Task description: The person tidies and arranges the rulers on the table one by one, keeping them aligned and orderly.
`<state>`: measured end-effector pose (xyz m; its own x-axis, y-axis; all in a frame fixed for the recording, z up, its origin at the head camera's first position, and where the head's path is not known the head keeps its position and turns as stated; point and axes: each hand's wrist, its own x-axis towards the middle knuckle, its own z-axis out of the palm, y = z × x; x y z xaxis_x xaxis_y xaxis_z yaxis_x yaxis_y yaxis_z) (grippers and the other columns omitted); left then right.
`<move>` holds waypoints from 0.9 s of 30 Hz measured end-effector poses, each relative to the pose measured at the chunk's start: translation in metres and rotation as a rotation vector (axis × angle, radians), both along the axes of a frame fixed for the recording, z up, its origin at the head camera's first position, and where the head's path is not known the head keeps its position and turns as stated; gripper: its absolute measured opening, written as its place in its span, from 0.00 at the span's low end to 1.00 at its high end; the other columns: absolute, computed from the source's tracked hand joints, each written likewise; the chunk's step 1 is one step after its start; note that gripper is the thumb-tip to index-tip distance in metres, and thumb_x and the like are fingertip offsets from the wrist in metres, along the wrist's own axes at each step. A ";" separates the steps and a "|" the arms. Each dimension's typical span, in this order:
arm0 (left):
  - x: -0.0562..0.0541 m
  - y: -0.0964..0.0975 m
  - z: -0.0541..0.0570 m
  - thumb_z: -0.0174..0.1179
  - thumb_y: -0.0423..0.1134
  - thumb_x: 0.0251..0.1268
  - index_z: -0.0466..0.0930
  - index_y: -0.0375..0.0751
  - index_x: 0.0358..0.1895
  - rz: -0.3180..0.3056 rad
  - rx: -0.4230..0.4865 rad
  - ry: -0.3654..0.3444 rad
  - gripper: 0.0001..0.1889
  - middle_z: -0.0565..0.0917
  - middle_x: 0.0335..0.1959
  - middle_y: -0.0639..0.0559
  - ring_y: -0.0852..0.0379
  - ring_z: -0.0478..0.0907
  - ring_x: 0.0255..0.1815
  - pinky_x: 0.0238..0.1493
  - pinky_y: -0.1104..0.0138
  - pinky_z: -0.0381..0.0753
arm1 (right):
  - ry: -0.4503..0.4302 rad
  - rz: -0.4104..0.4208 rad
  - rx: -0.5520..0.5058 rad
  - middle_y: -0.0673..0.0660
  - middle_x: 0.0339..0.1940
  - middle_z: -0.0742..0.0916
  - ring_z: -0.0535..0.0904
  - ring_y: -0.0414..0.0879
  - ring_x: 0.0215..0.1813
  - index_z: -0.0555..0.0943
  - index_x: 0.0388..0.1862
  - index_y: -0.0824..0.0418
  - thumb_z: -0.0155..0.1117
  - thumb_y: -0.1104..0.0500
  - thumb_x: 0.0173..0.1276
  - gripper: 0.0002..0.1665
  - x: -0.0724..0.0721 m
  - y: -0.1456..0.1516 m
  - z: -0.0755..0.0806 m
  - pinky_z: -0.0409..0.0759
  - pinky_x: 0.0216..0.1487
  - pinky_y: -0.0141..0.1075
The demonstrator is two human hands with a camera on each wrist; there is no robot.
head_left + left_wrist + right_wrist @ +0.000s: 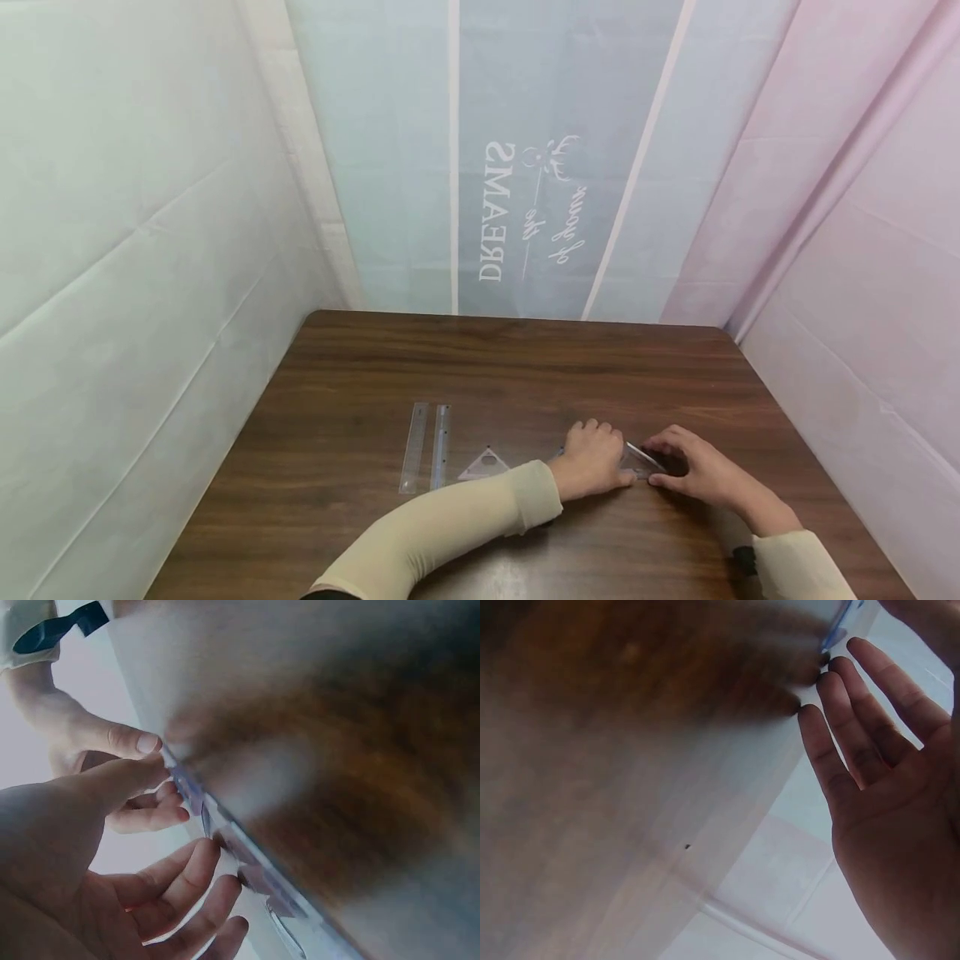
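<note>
A clear plastic set square (636, 472) lies between my two hands on the dark wooden table (480, 358). My right hand (701, 471) holds it at its right corner, thumb at the near edge and fingers on the far side. In the right wrist view the fingers of that hand (900, 780) reach fairly straight to the tabletop. My left hand (592, 458) spans its left side, thumb near the lower edge and fingers loosely bent. Beneath the left hand a bluish plastic piece (558, 452) is mostly hidden. The left wrist view shows the left fingers (199, 874) beside the plastic pieces.
To the left lie a second clear set square (483, 463), partly behind my left sleeve, a narrow bluish ruler (440, 446) and a wider clear ruler (414, 450). Pale cloth walls (150, 250) stand along the table's back and sides.
</note>
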<state>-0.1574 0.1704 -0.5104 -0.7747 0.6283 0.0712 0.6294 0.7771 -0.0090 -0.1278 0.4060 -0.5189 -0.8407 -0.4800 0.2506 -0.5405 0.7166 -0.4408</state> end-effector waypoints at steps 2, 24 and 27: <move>-0.003 -0.006 0.002 0.65 0.74 0.66 0.85 0.60 0.44 -0.017 0.024 -0.016 0.24 0.85 0.42 0.66 0.64 0.79 0.45 0.48 0.67 0.76 | -0.064 -0.039 0.001 0.47 0.48 0.84 0.80 0.40 0.46 0.85 0.56 0.59 0.85 0.55 0.64 0.25 0.001 -0.002 0.005 0.84 0.47 0.38; -0.064 -0.120 0.019 0.59 0.69 0.76 0.83 0.55 0.67 0.137 0.177 -0.092 0.29 0.84 0.63 0.57 0.54 0.79 0.64 0.66 0.58 0.78 | -0.062 -0.095 0.091 0.56 0.54 0.88 0.85 0.57 0.56 0.85 0.61 0.62 0.75 0.50 0.75 0.24 -0.034 -0.016 0.022 0.82 0.56 0.59; -0.071 -0.136 0.021 0.59 0.69 0.76 0.83 0.53 0.67 0.155 0.208 -0.082 0.30 0.84 0.63 0.55 0.52 0.79 0.65 0.67 0.56 0.77 | -0.067 -0.108 0.102 0.59 0.57 0.87 0.84 0.61 0.60 0.84 0.62 0.62 0.75 0.49 0.76 0.24 -0.036 -0.013 0.023 0.81 0.57 0.62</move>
